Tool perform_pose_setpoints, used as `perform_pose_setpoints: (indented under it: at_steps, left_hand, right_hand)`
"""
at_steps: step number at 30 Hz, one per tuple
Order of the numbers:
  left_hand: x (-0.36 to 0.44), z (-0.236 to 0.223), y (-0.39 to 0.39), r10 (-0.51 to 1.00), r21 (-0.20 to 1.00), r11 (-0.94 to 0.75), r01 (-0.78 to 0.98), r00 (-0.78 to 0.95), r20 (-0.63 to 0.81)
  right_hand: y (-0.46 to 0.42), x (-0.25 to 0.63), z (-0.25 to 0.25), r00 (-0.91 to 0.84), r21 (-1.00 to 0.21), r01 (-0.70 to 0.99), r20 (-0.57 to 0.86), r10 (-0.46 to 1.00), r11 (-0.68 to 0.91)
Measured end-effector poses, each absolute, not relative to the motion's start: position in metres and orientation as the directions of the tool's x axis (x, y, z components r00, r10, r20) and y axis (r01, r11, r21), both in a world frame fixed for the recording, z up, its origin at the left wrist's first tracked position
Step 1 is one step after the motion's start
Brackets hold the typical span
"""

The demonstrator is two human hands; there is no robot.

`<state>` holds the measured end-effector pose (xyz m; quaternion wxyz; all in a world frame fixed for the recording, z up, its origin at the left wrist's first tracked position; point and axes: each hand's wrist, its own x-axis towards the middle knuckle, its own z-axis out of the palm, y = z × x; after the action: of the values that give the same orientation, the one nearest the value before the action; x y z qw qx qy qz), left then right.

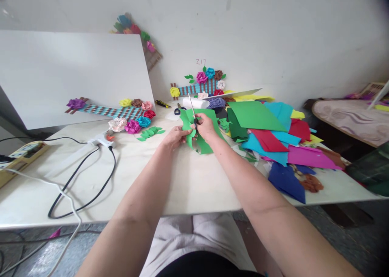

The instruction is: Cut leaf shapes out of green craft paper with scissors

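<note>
My right hand (204, 125) is closed around the handles of a pair of scissors (193, 107), whose blades point away from me over a green sheet (207, 144). The sheet has ragged, cut-out edges and hangs just above the table. With its fingers pinched on the sheet's left edge, my left hand (177, 136) holds it close beside the scissors. Cut green leaf shapes (150, 133) lie in a small pile to the left. Whether the blades are apart I cannot make out.
Coloured sheets (258, 115) are heaped on the right. Flower-decorated ladder shapes (112, 111) stand at left and back. A hot glue gun (101, 139) with a looped black cable lies left, near a power strip (22, 157). A yellow cutter (163, 103) and other scissors (180, 110) lie behind.
</note>
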<state>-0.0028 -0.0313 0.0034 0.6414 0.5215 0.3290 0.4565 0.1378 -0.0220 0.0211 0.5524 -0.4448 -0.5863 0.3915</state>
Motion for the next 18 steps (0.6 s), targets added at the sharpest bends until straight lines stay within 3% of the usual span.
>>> perform_pose_setpoints:
  at_steps: [10,18]
  left_hand:
    - [-0.0031,0.0093,-0.0331,0.899,0.969,-0.034,-0.243,0.416,0.136]
    - [0.0025,0.0133,-0.0355,0.937,0.968,-0.059,-0.244,0.322,0.139]
  right_hand:
    - [-0.0282,0.1356,0.0244,0.061,-0.969,-0.077,0.229,0.971,0.234]
    - [-0.0220,0.1374,0.0236,0.198,-0.960,-0.114,0.230,0.953,0.256]
